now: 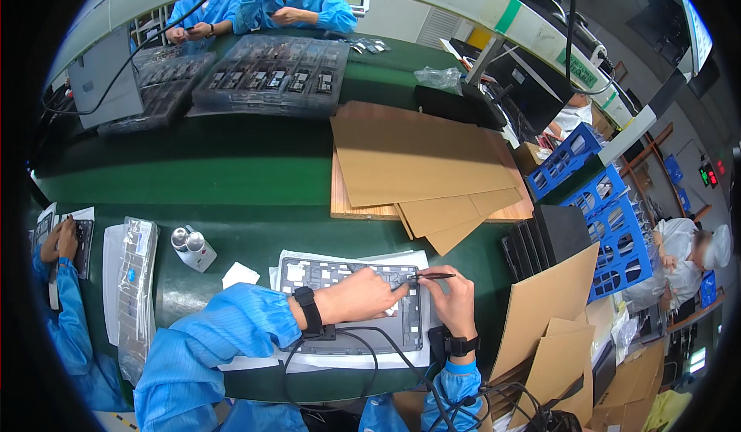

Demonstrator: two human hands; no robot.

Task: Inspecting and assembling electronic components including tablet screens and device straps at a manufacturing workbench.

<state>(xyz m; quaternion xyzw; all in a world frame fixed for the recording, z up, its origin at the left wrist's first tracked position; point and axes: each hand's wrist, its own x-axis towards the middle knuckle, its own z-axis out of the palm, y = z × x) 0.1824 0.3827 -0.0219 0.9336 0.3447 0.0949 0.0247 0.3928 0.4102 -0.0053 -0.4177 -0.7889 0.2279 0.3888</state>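
Note:
A flat grey device housing (309, 271) lies on white sheets (421, 260) in front of me. My left hand (363, 294) reaches across it from the left. Its index finger is stretched out, its tip at the housing's upper right part, and I see nothing held in it. At the same spot, my right hand (455, 297) pinches dark tweezers (437, 276) between thumb and fingers, their points close to the left fingertip. Whatever small part lies under the tips is too small to make out. My left palm and wrist cover the middle of the housing.
Left of the housing stand two silver-topped bottles (197, 250) and a plastic-wrapped stack of strips (137, 277). Cardboard sheets (424, 158) lie beyond; more cardboard (544, 308) leans at right by blue racks (617, 239). Cables (378, 335) cross near my wrists. A co-worker's hands (65, 239) work at far left.

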